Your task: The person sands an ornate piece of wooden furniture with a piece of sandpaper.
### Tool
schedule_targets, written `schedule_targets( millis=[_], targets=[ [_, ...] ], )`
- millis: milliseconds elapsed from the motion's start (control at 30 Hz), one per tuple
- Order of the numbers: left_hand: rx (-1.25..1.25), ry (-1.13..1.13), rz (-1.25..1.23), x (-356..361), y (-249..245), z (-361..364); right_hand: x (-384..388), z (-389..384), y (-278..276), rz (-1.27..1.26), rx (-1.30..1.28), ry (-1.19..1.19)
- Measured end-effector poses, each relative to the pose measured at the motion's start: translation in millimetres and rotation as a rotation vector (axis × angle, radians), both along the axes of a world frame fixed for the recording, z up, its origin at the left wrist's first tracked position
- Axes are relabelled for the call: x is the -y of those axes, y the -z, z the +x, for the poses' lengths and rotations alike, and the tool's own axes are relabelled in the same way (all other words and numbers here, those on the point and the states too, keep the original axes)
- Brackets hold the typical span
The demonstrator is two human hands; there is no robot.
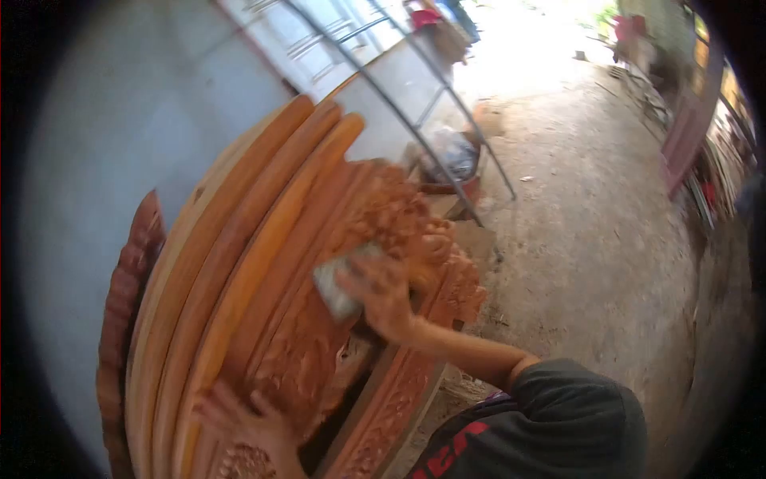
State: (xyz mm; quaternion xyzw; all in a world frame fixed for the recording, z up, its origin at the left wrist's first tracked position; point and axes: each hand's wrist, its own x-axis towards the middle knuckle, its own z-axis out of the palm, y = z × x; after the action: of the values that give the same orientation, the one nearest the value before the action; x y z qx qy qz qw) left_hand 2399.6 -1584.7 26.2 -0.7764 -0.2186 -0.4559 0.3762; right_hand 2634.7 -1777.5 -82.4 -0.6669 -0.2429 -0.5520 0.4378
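Note:
A pale grey-green sanding pad (336, 289) lies flat against reddish carved wood (297, 359), under the fingers of my right hand (384, 291). That hand is blurred, and its fingers are pressed over the pad's right side. Lower down, my left hand (254, 421) is spread over the same wooden piece, fingers apart and holding nothing; whether it presses on the surface is hard to tell. Dense carved relief (391, 203) covers the upper end of the piece. To its left stand several long curved wooden rails (239, 215), side by side.
A dark scalloped wooden piece (128, 319) leans by the pale wall (104, 152). Beyond the carving stand a metal frame (415, 128) and a bin with a plastic bag (455, 156). The concrete floor (582, 239) runs toward bright daylight. Boards (694, 132) lean at right.

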Motion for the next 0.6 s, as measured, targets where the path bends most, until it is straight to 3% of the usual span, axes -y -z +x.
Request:
schedule_targets(
  millis=[67,100,167,267,300,333,367,400,500,600],
  targets=[
    [-0.156,0.199,-0.161,-6,32,15,-28,-45,13,-0.118,0.094,-0.203],
    [-0.157,0.191,-0.240,18,28,22,-39,-61,16,-0.217,0.201,-0.352],
    [-0.137,0.251,-0.347,6,52,25,-28,-53,19,-0.436,0.257,-0.382],
    [-0.251,0.405,-0.404,31,4,17,16,-23,9,-0.542,0.206,-0.397],
    [-0.502,0.408,-0.736,38,-24,7,43,-8,9,-0.526,0.197,-0.309],
    [-0.334,0.454,-0.357,11,16,17,54,4,8,-0.488,0.201,-0.212],
    [-0.338,0.519,-0.374,7,8,16,49,19,6,-0.454,0.187,-0.151],
    [-0.301,0.561,-0.220,-11,17,29,35,34,6,-0.427,0.171,-0.104],
    [-0.447,0.666,-0.203,-31,1,38,12,36,11,-0.386,0.107,-0.007],
    [-0.469,0.521,-0.121,-23,-8,39,-11,19,21,-0.416,0.095,-0.033]
  ],
)
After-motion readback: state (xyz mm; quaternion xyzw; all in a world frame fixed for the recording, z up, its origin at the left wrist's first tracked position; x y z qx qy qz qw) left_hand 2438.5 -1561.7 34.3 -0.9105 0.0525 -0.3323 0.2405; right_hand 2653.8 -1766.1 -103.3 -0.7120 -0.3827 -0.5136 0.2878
